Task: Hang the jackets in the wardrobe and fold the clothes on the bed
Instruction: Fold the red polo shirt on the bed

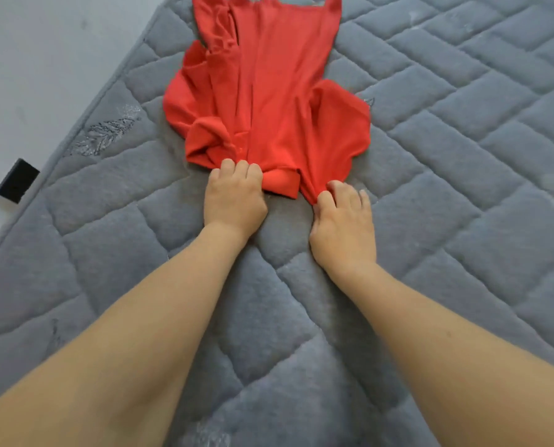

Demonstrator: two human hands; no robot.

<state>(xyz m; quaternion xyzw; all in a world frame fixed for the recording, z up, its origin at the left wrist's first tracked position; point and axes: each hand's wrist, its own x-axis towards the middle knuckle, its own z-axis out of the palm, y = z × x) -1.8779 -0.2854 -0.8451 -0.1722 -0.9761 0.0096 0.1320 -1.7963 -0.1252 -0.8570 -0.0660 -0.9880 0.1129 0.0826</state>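
Note:
A red garment (269, 91) lies stretched out and wrinkled on the grey quilted mattress (430, 188), running away from me to the top edge of the view. My left hand (233, 198) grips its near edge on the left, fingers curled into the fabric. My right hand (343, 221) pinches the near edge on the right between thumb and fingers. A ribbed collar or cuff (282, 183) sits between my two hands.
The mattress edge runs diagonally along the left, with pale floor (27, 59) beyond it. A small black box (16, 180) lies on the floor beside the mattress. Grey quilted mattress surrounds the garment on the right and near side.

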